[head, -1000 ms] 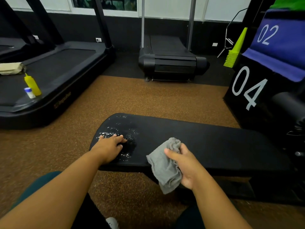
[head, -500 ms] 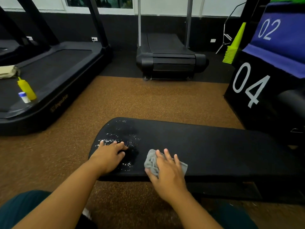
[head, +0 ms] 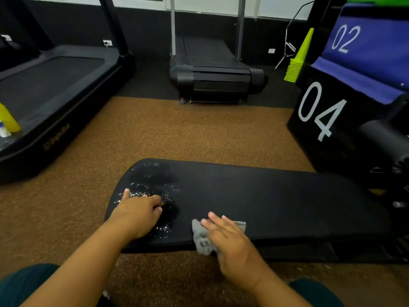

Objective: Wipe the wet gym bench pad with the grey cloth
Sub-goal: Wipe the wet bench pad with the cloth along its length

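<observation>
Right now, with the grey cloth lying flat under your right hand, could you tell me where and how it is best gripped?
Grip the bunched left end of the grey cloth, where folds stick out past the right hand at the near edge of the bench pad. Come from above and curl the fingers in; the flat part offers nothing to pinch.

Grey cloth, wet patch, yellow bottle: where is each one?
grey cloth (head: 200, 237): head view, bunched left part beside the right hand.
wet patch (head: 152, 185): head view, droplets on the bench pad's left end.
yellow bottle (head: 8, 119): head view, its body.
</observation>
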`<state>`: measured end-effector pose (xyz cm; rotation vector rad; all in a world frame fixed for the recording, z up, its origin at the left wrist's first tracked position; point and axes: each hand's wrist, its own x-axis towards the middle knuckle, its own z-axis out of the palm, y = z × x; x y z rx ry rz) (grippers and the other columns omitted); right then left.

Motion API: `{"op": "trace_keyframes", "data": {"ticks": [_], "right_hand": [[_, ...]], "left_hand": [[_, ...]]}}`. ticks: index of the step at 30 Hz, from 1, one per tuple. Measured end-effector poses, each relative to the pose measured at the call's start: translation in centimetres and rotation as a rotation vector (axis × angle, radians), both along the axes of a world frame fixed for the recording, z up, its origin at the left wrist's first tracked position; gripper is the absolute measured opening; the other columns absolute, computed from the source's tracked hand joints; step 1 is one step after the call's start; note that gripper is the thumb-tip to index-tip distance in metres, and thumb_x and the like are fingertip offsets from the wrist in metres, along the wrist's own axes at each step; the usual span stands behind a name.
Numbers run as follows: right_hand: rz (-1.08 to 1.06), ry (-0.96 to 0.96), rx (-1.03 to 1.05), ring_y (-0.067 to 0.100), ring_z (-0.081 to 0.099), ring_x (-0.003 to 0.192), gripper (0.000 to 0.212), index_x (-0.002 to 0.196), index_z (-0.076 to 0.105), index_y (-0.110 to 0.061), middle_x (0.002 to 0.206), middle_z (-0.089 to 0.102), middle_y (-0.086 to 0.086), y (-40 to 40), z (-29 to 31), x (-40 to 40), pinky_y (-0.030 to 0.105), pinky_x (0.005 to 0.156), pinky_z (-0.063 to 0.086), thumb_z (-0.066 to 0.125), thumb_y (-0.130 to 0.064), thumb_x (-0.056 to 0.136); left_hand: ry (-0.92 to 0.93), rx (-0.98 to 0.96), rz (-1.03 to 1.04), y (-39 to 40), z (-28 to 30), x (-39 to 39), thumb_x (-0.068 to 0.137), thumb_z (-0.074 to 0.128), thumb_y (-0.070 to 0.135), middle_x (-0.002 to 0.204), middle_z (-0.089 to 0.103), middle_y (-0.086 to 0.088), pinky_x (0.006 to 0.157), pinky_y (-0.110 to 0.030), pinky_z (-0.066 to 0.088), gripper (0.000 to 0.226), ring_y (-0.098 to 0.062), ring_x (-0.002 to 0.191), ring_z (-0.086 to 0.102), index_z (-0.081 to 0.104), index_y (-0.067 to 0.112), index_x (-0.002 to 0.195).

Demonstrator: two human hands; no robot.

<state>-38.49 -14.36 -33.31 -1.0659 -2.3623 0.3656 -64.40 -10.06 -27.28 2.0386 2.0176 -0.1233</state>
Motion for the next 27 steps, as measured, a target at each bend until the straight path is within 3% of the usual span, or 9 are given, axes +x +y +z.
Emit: {"op": "trace_keyframes", "data": {"ticks": [3, 6, 8, 11, 13, 17, 21, 24, 27], "right_hand": [[0.032, 0.04, -0.001, 0.006, 0.028, 0.139, 0.051, 0.133, 0.049, -0.014, 0.144, 0.038, -0.008, -1.4, -0.5, -1.8, 0.025, 0.118, 0.013, 0.042, -0.009, 0.082], [0.164, -0.035, -0.002, 0.004, 0.036, 0.136, 0.048, 0.133, 0.051, -0.016, 0.144, 0.043, -0.007, -0.5, 0.0, 0.7, 0.028, 0.115, 0.023, 0.047, -0.01, 0.086], [0.051, 0.075, -0.018, 0.0, 0.043, 0.13, 0.048, 0.129, 0.056, -0.019, 0.137, 0.052, -0.007, 0.5, 0.8, 2.6, 0.027, 0.11, 0.033, 0.049, -0.006, 0.084], [-0.279, 0.216, -0.094, -0.005, 0.036, 0.13, 0.053, 0.132, 0.047, -0.036, 0.136, 0.042, -0.025, 2.0, 3.7, 3.4, 0.021, 0.113, 0.025, 0.054, -0.008, 0.087], [-0.445, 0.109, -0.119, -0.004, 0.023, 0.132, 0.043, 0.133, 0.041, -0.043, 0.133, 0.025, -0.038, 3.0, 5.2, 2.1, 0.024, 0.111, 0.018, 0.053, -0.029, 0.094], [-0.423, -0.338, -0.237, 0.013, 0.017, 0.135, 0.052, 0.134, 0.043, -0.043, 0.154, 0.017, -0.024, 4.5, 4.2, -1.7, 0.038, 0.105, 0.015, 0.023, -0.063, 0.09], [-0.391, -0.443, -0.23, 0.014, 0.023, 0.129, 0.067, 0.137, 0.037, -0.047, 0.155, 0.015, -0.024, 5.7, 3.5, -2.0, 0.035, 0.099, 0.019, 0.005, -0.062, 0.081], [-0.478, -0.411, -0.289, 0.013, 0.025, 0.127, 0.046, 0.137, 0.04, -0.041, 0.153, 0.022, -0.021, 7.8, 4.0, -3.4, 0.036, 0.1, 0.019, 0.024, -0.05, 0.096], [-0.453, -0.376, -0.328, 0.013, 0.022, 0.128, 0.046, 0.141, 0.036, -0.041, 0.154, 0.022, -0.02, 9.1, 3.9, -6.7, 0.036, 0.102, 0.015, 0.026, -0.051, 0.097]], "left_hand": [[0.044, 0.016, 0.001, -0.1, 0.4, 0.6, 0.098, 0.032, 0.037, 0.113, 0.066, 0.004, 0.118, -0.047, -0.004, 0.028, -0.015, 0.113, 0.057, 0.051, 0.035, 0.119], [0.066, 0.029, -0.007, -0.2, 0.8, 0.9, 0.097, 0.034, 0.038, 0.111, 0.066, 0.004, 0.118, -0.047, -0.005, 0.029, -0.015, 0.111, 0.058, 0.051, 0.035, 0.121], [0.046, 0.034, 0.005, -0.2, 0.9, 0.7, 0.097, 0.035, 0.039, 0.118, 0.065, 0.004, 0.118, -0.048, -0.005, 0.03, -0.014, 0.114, 0.057, 0.05, 0.037, 0.123], [-0.019, 0.087, 0.011, -0.4, 0.6, 0.1, 0.097, 0.036, 0.04, 0.128, 0.06, 0.009, 0.119, -0.049, -0.003, 0.031, -0.01, 0.124, 0.051, 0.049, 0.04, 0.126], [-0.119, 0.135, 0.003, -0.7, 0.4, -0.2, 0.098, 0.038, 0.039, 0.145, 0.045, 0.013, 0.119, -0.047, -0.003, 0.036, -0.009, 0.14, 0.031, 0.044, 0.04, 0.133], [-0.331, 0.173, -0.064, -0.7, 0.6, -1.5, 0.098, 0.041, 0.037, 0.155, 0.018, 0.02, 0.119, -0.036, -0.004, 0.043, 0.0, 0.145, 0.003, 0.034, 0.041, 0.141], [-0.421, 0.136, -0.16, 0.6, 1.0, -3.5, 0.097, 0.042, 0.039, 0.155, 0.003, 0.024, 0.116, -0.03, -0.008, 0.049, 0.004, 0.142, -0.011, 0.026, 0.043, 0.143], [-0.451, 0.111, -0.169, 1.8, 1.0, -4.5, 0.098, 0.043, 0.036, 0.156, 0.002, 0.022, 0.116, -0.032, -0.007, 0.05, 0.002, 0.143, -0.012, 0.025, 0.042, 0.144], [-0.442, 0.097, -0.157, 2.8, 1.1, -4.9, 0.098, 0.044, 0.033, 0.157, 0.004, 0.018, 0.117, -0.041, -0.005, 0.051, -0.001, 0.144, -0.011, 0.025, 0.039, 0.145]]}}
